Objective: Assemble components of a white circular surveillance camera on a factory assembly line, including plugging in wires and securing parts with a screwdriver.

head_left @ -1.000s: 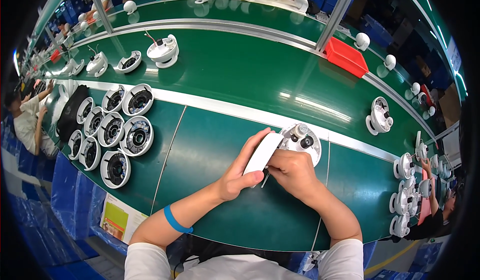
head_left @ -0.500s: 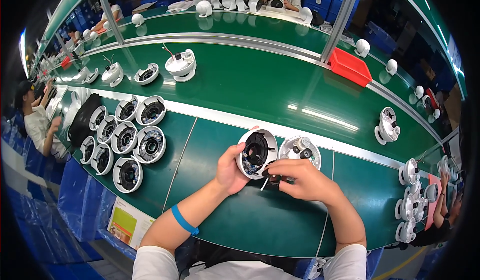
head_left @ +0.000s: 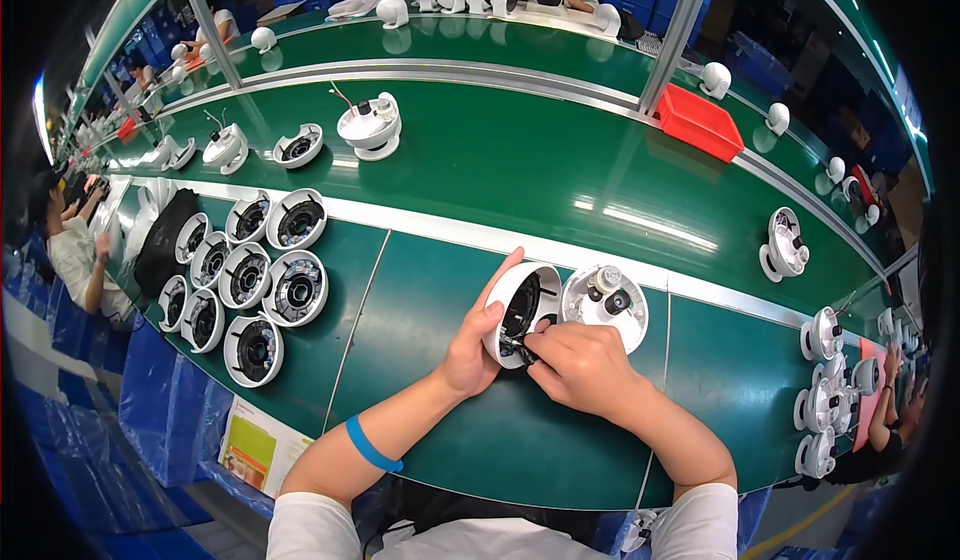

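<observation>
My left hand (head_left: 468, 355) grips a white round camera housing (head_left: 522, 302) from its left side, thumb on the rim. The housing is tilted, its open side with a black ring and circuit parts turned to the right. My right hand (head_left: 588, 368) is closed in a pinch at the housing's lower right edge. Between its fingertips is a small black part (head_left: 530, 352), mostly hidden by the fingers. Just beyond my right hand lies a white camera base (head_left: 632, 322) with a black lens and a clear round piece standing on it.
Several open white housings (head_left: 243, 277) sit on the left of the green worktable (head_left: 440, 465). Along the green belt (head_left: 520, 150) stand part-built cameras (head_left: 370, 130) and a red tray (head_left: 695, 125). More white cameras (head_left: 820, 400) cluster at the right; co-workers sit around.
My right hand has brought the black part left, into the housing's lower rim. The left hand has turned the housing more sideways. The white strip that hung by the part no longer shows.
</observation>
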Tool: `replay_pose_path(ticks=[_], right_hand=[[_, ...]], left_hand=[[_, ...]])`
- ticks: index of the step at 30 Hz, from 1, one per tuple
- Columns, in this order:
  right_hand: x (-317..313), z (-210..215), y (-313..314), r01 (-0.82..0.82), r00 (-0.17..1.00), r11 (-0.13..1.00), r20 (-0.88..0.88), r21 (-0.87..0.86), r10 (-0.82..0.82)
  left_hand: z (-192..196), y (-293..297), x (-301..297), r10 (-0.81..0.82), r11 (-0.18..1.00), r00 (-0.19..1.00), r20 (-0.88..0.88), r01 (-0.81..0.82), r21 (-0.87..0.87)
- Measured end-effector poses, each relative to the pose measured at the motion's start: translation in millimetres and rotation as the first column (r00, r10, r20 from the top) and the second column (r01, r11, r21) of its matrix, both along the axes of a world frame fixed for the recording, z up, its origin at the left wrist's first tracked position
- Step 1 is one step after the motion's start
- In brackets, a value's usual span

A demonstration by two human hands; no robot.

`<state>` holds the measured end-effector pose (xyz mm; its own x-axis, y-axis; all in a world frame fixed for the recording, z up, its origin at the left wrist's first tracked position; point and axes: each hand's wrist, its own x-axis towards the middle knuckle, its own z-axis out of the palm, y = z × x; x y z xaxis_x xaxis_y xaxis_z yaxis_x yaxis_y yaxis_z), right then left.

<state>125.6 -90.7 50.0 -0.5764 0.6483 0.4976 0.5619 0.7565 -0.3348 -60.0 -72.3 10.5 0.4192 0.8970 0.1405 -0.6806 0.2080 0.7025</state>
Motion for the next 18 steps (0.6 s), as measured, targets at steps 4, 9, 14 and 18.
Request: replay_pose_path(ticks=[4, 9, 14, 18], right_hand=[[-2.2, -2.0, -2.8, 0.028, 0.999, 1.000, -0.036, -0.012, -0.029], [-4.9, -1.9, -3.4, 0.027, 0.999, 1.000, -0.023, -0.012, -0.027], [-2.0, 1.9, -3.3, 0.022, 0.999, 0.999, 0.028, -0.041, -0.021], [-3.2, 1.2, -3.7, -0.001, 0.999, 1.000, 0.052, 0.000, 0.001]], left_hand=[[-6.7, 0.7, 1.9, 0.049, 0.997, 0.995, -0.085, -0.044, 0.061], [-10.0, 0.4, 4.9, 0.110, 0.982, 0.984, -0.141, -0.086, 0.171], [-9.3, -1.0, 6.6, 0.160, 0.963, 0.952, -0.262, -0.092, 0.254], [-12.7, -1.3, 8.6, 0.236, 0.934, 0.908, -0.347, -0.113, 0.338]])
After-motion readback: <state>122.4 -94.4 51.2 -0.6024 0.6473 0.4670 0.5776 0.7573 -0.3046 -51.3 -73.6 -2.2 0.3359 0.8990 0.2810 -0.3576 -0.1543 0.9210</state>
